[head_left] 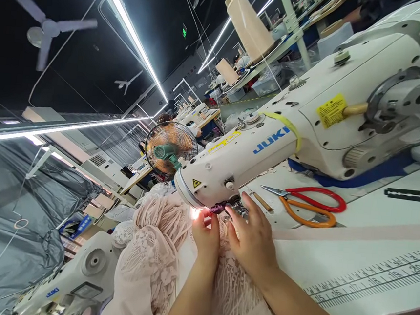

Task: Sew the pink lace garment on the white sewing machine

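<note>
Pale pink lace fabric [160, 261] with long fringe-like strands lies bunched under the head of a white JUKI sewing machine [248, 141]. My left hand [206, 235] is closed in a pinch at the fabric's edge, close beside the lit needle area. Just right of it, my right hand [254, 240] has its fingers apart, with the index fingertip by the presser foot and the thumb over the lace. A small dark purple piece [218, 207] shows between the two hands at the needle. The fingertips partly hide the stitching spot.
Scissors with red and orange handles [312, 205], a wooden-handled tool [262, 201] and a black blade [411, 195] lie on the table right of my hands. A ruler strip [376, 280] runs along the front edge. Behind stand a fan [170, 149] and a thread cone [249, 26].
</note>
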{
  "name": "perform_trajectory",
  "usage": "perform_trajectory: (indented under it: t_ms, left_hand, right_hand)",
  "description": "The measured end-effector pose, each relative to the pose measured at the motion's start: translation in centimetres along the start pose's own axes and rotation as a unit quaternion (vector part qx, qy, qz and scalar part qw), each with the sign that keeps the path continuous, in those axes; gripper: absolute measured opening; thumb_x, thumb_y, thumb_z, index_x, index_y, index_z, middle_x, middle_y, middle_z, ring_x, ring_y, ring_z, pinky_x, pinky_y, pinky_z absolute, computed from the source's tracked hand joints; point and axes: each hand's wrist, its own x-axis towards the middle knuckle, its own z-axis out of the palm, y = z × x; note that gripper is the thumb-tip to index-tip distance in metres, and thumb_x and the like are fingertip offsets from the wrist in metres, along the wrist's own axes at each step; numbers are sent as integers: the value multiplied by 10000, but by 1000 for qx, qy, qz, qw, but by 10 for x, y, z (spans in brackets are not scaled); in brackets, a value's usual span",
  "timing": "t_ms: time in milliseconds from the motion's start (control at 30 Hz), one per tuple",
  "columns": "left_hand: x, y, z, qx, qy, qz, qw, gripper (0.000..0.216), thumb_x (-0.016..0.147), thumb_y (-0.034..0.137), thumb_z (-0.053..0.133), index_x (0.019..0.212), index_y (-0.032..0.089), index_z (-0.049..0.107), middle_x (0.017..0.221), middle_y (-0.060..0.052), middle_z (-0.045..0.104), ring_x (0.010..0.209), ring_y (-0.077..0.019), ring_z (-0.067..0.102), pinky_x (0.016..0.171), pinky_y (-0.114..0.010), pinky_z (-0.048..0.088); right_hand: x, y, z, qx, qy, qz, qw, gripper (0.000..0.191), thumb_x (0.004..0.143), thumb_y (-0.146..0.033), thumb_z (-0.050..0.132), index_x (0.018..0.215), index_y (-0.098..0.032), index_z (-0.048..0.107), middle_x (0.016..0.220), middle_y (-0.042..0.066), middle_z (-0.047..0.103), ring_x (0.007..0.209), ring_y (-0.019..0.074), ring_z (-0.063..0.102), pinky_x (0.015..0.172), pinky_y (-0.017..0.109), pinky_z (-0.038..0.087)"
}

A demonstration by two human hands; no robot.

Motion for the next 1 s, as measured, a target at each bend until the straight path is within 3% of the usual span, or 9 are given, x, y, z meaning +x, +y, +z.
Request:
perform_trajectory:
  t_ms: [100,367,633,1000]
  left_hand:
    - [0,0,0,2,-2,3,1000,135,753,279,527,730,159,584,701,-27,631,631,-126,602,564,-219,499]
    - [0,-1,0,4,-13,-5,1000,112,761,263,535,750,164,587,698,-20,636,596,-119,594,553,-220,491]
    - [0,-1,0,-7,-20,-42,999,165,755,336,551,732,174,572,699,-8,630,592,-123,602,554,-218,478]
    - [1,2,-2,17,-6,-6,1000,132,743,299,541,722,175,580,685,-12,633,569,-122,599,547,-226,492]
  right_hand:
    - [0,2,2,-4,-1,-1,1000,293,804,-126,490,1048,-96,649,1289,237,429,1179,357,440,895,489,439]
    - [-5,-2,-1,-7,-15,0,1000,265,810,-126,460,965,-133,675,1283,218,431,1146,349,466,852,496,461]
    - [-9,-3,0,9,-38,3,999,286,801,-128,479,1007,-161,676,1323,220,365,1171,365,431,880,522,432]
    - [-7,0,1,-19,-32,16,999,324,808,-139,468,1088,-133,632,1305,225,411,1152,353,460,854,489,460]
